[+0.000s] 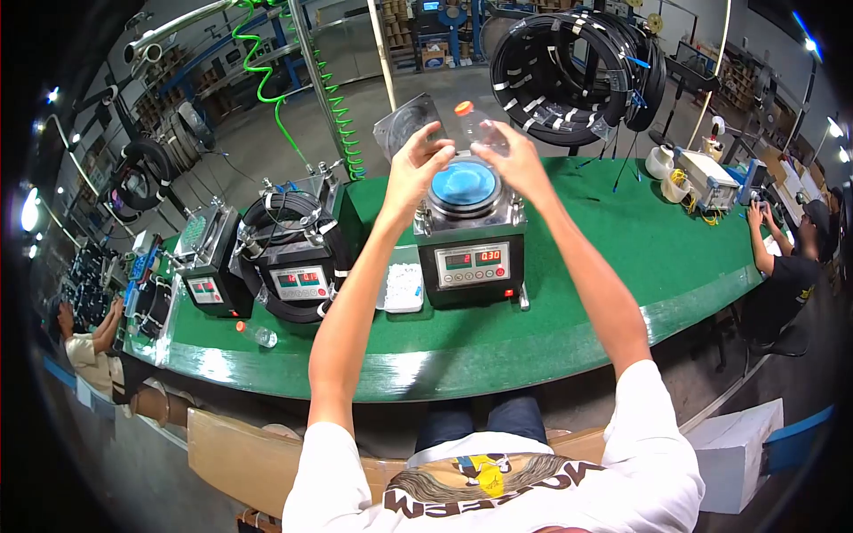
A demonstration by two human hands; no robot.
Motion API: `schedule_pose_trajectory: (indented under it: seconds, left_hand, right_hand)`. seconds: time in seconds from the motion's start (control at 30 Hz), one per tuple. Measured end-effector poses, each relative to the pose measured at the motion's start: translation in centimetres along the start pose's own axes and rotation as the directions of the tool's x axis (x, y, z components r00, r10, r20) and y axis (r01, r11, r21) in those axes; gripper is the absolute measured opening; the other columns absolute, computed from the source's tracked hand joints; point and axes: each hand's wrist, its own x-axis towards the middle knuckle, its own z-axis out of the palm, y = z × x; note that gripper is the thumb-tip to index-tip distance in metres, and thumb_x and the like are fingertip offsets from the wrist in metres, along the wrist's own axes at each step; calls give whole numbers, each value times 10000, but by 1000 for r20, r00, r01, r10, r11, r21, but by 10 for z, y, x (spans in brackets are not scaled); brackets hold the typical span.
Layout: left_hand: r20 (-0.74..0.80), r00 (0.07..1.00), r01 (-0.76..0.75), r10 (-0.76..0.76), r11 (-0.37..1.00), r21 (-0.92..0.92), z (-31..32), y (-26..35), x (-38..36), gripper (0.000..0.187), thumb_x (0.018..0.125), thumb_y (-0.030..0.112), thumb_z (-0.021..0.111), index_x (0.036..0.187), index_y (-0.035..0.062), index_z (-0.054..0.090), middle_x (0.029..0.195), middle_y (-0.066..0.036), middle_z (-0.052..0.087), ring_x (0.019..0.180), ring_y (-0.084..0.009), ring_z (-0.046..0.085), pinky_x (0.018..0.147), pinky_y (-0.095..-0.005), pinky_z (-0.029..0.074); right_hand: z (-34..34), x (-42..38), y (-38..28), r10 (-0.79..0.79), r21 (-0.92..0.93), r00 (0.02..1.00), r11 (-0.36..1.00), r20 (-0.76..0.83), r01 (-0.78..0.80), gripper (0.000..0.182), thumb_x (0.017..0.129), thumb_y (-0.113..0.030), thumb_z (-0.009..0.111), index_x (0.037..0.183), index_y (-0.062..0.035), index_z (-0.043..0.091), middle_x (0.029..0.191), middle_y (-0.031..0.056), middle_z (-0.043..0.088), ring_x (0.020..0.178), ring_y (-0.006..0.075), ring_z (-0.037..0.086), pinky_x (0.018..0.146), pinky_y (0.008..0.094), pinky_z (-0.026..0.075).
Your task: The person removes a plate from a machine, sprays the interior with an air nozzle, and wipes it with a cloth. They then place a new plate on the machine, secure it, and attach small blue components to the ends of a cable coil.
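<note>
My left hand (421, 171) is at the left rear of a polishing machine (472, 266), its fingers curved and apart, with nothing visible between them. On the other side, my right hand (512, 160) has its thumb and fingers around a clear bottle with an orange cap (475, 124); the bottle leans to the left. Between and below my hands lies the machine's round blue pad (465, 184). A grey plate (410, 124) stands tilted behind my left hand. The machine's red display is lit.
A white tray of small pieces (404, 289) sits left of the machine. Further left are two similar machines (299, 282) (206, 290), black cable coils and a lying bottle (257, 334). Large coils (569, 80) hang behind. People sit at both bench ends (786, 275) (89, 346).
</note>
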Motion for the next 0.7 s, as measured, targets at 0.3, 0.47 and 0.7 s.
schedule_pose_trajectory:
  seconds: [0.3,0.47,0.7]
  left_hand:
    - [-448,838,38,311,787,616,-22,-70,-11,523,796,66,719,1299,142,597,1429,-174,355,1377,-354,353,1127,-460,351]
    - [-436,835,-43,336,829,557,-10,-88,-11,720,759,-30,633,1442,130,471,1540,-216,247,1471,-401,253,1208,-455,267]
    - [-429,871,-14,239,886,464,-15,-95,-15,762,794,-82,576,1506,122,392,1589,-232,201,1483,-414,268,1196,-463,304]
  right_hand:
    - [-39,11,0,14,-655,928,712,373,253,347,835,-131,730,1182,-156,731,1175,130,564,1261,317,480,952,544,470]
    - [-17,8,-28,-231,-698,786,364,573,616,180,762,-88,685,915,-106,777,1111,95,602,1206,271,525,927,466,455]
    - [47,15,-50,-342,-610,681,303,648,733,84,784,-155,695,818,-98,747,1226,103,639,1285,253,528,1068,542,392]
